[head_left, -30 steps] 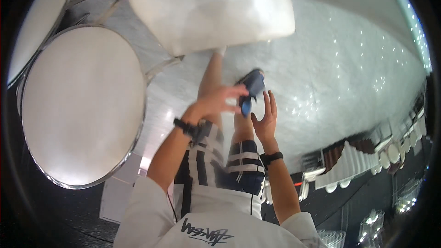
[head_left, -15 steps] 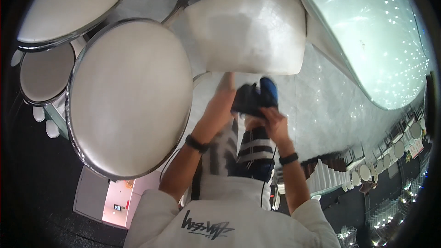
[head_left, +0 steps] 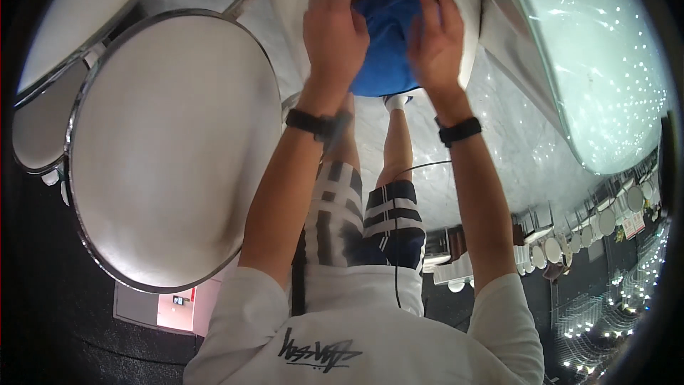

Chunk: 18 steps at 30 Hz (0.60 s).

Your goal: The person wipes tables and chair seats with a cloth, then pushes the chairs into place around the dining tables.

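Note:
A blue piece of fabric with a dark edge [head_left: 388, 46] rests against the white seat [head_left: 285, 3] in front of me; whether it is a bag or a flat cloth I cannot tell. My left hand [head_left: 335, 39] is at its left side, thumb near the blue, fingertips blurred. On the other side my right hand [head_left: 438, 36] has its fingers stretched and apart, overlapping the right edge of the fabric. Neither hand shows a grip on it.
Close on my left stands a large round white seat or tabletop with a metal rim [head_left: 174, 150]. A glossy pale green tabletop [head_left: 591, 64] is at the right. Several round stools [head_left: 552, 249] line the far right. Below me is a pale floor [head_left: 491, 164].
The dark and blue bundle held between both hands now shows as a spread blue fabric against the seat. Both hands have moved forward and farther apart.

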Each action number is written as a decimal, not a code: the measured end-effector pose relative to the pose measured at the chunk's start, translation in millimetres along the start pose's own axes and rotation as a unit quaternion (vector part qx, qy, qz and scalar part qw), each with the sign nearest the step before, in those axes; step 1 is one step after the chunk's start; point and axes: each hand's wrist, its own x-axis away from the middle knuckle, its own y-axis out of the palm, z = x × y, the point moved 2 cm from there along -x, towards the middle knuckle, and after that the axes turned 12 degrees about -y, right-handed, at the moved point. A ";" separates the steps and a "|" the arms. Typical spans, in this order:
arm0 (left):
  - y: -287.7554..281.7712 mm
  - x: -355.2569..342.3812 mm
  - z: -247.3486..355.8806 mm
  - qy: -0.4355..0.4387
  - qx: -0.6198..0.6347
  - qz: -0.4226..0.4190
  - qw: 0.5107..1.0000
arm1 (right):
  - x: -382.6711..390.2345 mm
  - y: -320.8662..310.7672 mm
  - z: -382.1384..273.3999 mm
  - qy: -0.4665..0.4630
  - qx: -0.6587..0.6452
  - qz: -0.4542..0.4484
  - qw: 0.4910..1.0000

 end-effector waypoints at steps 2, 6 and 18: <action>7.0 45.1 -12.6 -0.042 -0.035 -0.104 0.993 | 38.0 15.8 -13.2 0.000 -0.039 -0.100 0.994; 35.1 127.7 -49.9 -0.044 -0.080 -0.110 0.990 | 133.6 40.3 -14.2 0.015 -0.021 -0.261 0.965; 76.2 -26.5 -50.8 0.105 -0.148 -0.063 0.981 | 8.1 66.7 55.8 -0.057 0.099 -0.178 0.977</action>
